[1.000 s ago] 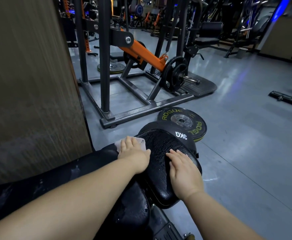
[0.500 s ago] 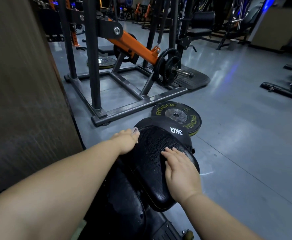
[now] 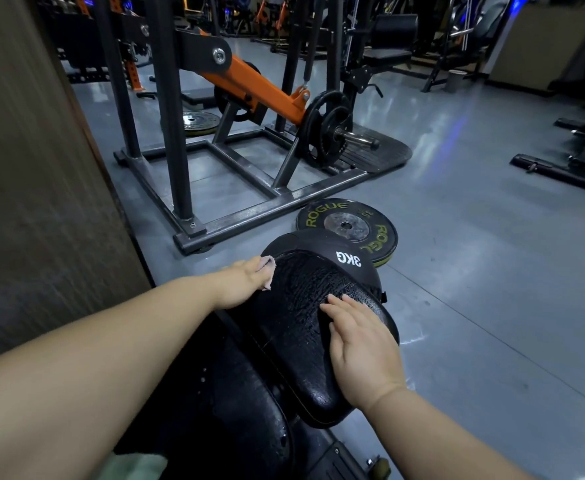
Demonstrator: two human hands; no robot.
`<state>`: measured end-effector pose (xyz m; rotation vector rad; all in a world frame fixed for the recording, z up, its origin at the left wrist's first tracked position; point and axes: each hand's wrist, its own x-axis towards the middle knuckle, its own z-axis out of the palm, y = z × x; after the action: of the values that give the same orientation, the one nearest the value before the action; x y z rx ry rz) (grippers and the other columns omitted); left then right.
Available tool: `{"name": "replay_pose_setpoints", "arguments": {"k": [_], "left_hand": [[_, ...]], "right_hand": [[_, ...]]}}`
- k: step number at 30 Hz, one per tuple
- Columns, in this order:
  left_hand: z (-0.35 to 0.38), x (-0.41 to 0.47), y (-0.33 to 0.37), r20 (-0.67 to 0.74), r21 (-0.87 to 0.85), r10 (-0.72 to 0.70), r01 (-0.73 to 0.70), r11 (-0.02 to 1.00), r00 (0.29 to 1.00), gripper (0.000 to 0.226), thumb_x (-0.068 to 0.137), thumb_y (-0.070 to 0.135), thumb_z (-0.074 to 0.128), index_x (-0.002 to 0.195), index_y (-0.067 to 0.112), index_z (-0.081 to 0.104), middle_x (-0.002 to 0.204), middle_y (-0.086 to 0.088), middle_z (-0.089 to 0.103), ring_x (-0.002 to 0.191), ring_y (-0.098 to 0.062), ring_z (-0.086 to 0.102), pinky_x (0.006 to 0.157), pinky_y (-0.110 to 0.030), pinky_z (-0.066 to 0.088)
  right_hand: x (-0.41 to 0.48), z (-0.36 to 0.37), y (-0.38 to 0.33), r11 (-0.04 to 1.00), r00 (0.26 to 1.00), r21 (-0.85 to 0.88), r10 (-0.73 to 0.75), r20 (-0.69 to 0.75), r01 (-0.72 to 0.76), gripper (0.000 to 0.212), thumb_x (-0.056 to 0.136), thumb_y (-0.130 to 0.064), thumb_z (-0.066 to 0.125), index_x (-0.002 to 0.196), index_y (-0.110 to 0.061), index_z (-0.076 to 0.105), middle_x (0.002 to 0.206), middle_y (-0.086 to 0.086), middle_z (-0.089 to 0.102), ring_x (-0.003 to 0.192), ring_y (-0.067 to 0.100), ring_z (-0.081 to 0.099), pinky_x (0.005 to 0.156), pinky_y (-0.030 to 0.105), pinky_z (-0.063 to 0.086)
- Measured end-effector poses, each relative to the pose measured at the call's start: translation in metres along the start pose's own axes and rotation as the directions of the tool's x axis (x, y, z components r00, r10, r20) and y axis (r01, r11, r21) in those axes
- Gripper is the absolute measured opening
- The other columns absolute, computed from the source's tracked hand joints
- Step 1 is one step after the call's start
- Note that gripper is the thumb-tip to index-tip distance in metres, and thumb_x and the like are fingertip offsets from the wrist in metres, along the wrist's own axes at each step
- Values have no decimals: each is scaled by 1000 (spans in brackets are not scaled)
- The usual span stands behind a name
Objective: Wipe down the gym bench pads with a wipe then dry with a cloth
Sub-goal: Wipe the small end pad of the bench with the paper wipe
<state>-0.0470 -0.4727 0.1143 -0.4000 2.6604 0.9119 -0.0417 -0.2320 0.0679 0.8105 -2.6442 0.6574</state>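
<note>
The left hand (image 3: 246, 284) curls over the left edge of the black bench pad (image 3: 294, 317), fingers closed on a pale wipe (image 3: 267, 268) of which only a crumpled corner shows. The right hand (image 3: 360, 348) lies flat, fingers straight, on the pad's right side near its rim, holding nothing. A black piece marked 3KG (image 3: 319, 242) caps the pad's far end, with a weight plate (image 3: 381, 233) just beyond it on the floor (image 3: 492, 271). A wooden panel (image 3: 41, 202) stands close on the left, and bare floor opens to the right. A pale green fold (image 3: 135, 465) at the bottom edge may be a cloth.
</note>
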Motion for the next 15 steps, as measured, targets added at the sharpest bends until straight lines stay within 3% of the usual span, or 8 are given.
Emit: {"name": "replay_pose_setpoints", "arguments": {"k": [2,4,5,10,15], "left_hand": [[3,0,-7,8,77,-15,14,997,1000,31,90,65,23,103,50,48,124,1,50,126,-27,42,111,-43,28],[6,1,0,-15,169,-8,10,986,1000,46,100,51,26,143,35,31,152,0,31,142,-27,25,116,-40,19],[8,3,7,-23,213,5,0,977,1000,52,102,48,26,150,28,22,158,1,21,145,-25,19,117,-38,16],[11,16,32,-34,284,28,-17,959,999,64,102,53,20,157,25,3,163,9,0,149,-19,6,117,-36,9],[13,12,14,-38,226,94,-84,971,995,61,99,59,21,152,29,22,160,11,15,146,-22,17,118,-39,15]], "right_hand": [[0,0,-1,1000,1000,-8,5,-3,-5,44,91,-31,31,115,-27,67,127,-12,62,125,12,51,108,25,29],[0,0,-2,1000,1000,-15,11,-8,-11,44,91,-32,32,115,-27,67,126,-12,62,124,12,52,109,22,27],[0,0,-2,1000,1000,-15,12,-12,-12,44,91,-32,32,115,-27,68,126,-13,62,124,12,52,109,20,24],[-1,0,-1,1000,1000,-5,3,-23,-3,43,90,-30,33,113,-26,68,125,-12,63,122,13,54,108,18,25],[-1,-2,-1,1000,1000,-9,-11,-19,11,41,90,-28,34,113,-25,68,124,-10,64,121,14,54,108,16,20]]}}
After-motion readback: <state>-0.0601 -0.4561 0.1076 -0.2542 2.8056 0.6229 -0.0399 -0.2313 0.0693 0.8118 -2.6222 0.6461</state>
